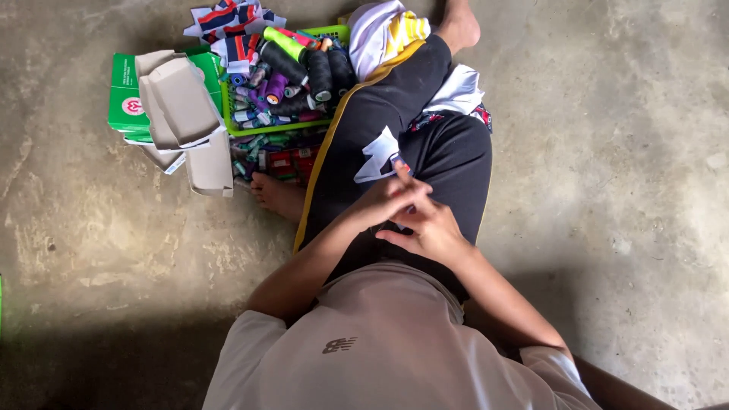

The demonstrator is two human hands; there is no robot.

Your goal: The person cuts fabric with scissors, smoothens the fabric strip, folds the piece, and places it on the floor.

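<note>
Beside the person's knee, a green basket (pixel 237 127) brims with thread spools (pixel 292 72). Left hand (pixel 387 201) and right hand (pixel 429 231) pinch a small white cloth piece (pixel 377 156) with narrow fingers.

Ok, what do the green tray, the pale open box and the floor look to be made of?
The green tray looks like moulded plastic, glossy with a slotted rim. The pale open box seems plain matte cardboard, with folded flaps and creases. The floor looks like bare concrete, mottled grey and rough.

White tee, black yellow-striped shorts
</note>
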